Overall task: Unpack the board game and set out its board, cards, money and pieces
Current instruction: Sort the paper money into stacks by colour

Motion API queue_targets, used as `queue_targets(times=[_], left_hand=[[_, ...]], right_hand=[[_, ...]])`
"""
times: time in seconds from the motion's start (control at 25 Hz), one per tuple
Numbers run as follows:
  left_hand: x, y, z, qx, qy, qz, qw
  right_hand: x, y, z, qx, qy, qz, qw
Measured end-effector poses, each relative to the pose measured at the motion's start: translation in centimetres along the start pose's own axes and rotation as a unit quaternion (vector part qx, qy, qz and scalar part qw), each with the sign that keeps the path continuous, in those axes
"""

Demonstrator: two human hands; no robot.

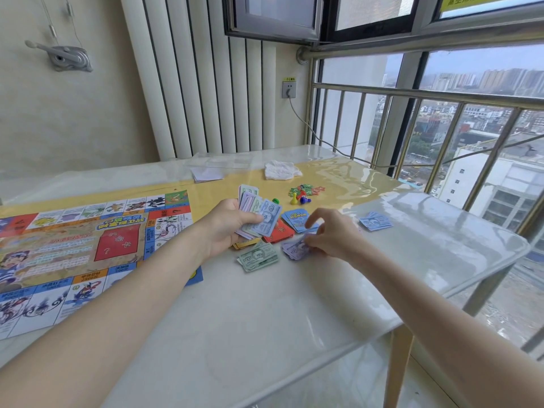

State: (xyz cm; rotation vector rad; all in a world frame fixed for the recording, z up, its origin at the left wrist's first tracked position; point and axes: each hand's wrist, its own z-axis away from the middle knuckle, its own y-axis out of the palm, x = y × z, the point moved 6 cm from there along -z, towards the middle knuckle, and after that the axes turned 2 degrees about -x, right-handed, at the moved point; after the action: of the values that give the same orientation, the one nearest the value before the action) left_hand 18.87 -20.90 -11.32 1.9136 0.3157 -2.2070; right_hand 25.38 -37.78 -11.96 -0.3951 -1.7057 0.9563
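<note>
the left hand [228, 223] holds a fan of money [259, 214] up over the table [294, 304], with the fingers curled under the notes and the thumb on top. a blue note is at the front of the fan. the right hand [332, 234] is down low, and its fingertips pinch a purple pile [294, 248] that lies on the table. just left of that is a green pile [257, 256]. a blue pile [375, 221] sits off to the right, well apart from the hands. between the two hands lie red cards [279, 232] and blue cards [295, 219], and a yellow card [245, 245] peeks out under the left hand. the board [88, 245] lies open and flat on the left side of the table. farther away, small pawns [298, 198] stand next to a heap of little colored pieces [306, 189]. at the far edge there is a white crumpled bag [281, 169], a white paper [207, 174] and a clear tray [220, 161].
</note>
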Motion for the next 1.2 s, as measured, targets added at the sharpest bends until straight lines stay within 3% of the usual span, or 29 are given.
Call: queue_targets(times=[0.12,0.2,0.28,0.36,0.44,0.56,0.68,0.76,1.0,1.08,1.12,1.2], left_hand=[[0.0,0.6,-0.1,0.005,-0.002,0.007,1.0],[-0.1,1.1,-0.1,0.009,0.003,-0.015,1.0],[-0.3,1.9,0.0,0.024,0.011,-0.035,0.999],[-0.5,2.9,-0.1,0.038,0.018,-0.04,0.998],[-0.6,3.7,-0.5,0.034,0.021,-0.025,0.999],[-1.0,5.2,-1.0,0.045,0.026,0.016,0.999],[-0.9,6.5,-1.5,0.047,0.002,0.021,0.999],[-0.4,7.8,-1.6,0.062,-0.034,0.044,0.997],[-0.3,9.5,-1.4,0.147,-0.067,0.129,0.978],[-0.7,9.5,-1.2,0.182,-0.04,0.096,0.978],[-0.8,9.4,-1.2,0.189,-0.029,0.08,0.978],[-0.7,9.1,-1.3,0.181,-0.02,0.06,0.981]], right_hand=[[0.3,-0.3,-0.1,-0.017,-0.026,0.071,0.997],[1.2,-1.3,-0.6,-0.044,-0.046,-0.026,0.998],[2.2,-1.7,-0.8,-0.024,-0.06,-0.136,0.989],[2.7,-1.7,-1.1,-0.005,-0.062,-0.175,0.983],[1.6,-2.2,-2.0,-0.028,-0.033,-0.208,0.977],[-2.7,-4.8,-3.6,-0.135,0.052,-0.257,0.956],[-7.7,-7.8,-4.3,-0.236,0.132,-0.188,0.944],[-10.0,-8.6,-4.3,-0.252,0.159,-0.135,0.945],[-10.3,-8.2,-3.9,-0.209,0.118,0.085,0.967],[-7.8,-8.4,-3.8,-0.233,0.049,0.043,0.97],[-6.4,-8.0,-3.9,-0.206,0.011,-0.029,0.978],[-3.1,-6.5,-3.3,-0.077,-0.052,-0.185,0.978]])
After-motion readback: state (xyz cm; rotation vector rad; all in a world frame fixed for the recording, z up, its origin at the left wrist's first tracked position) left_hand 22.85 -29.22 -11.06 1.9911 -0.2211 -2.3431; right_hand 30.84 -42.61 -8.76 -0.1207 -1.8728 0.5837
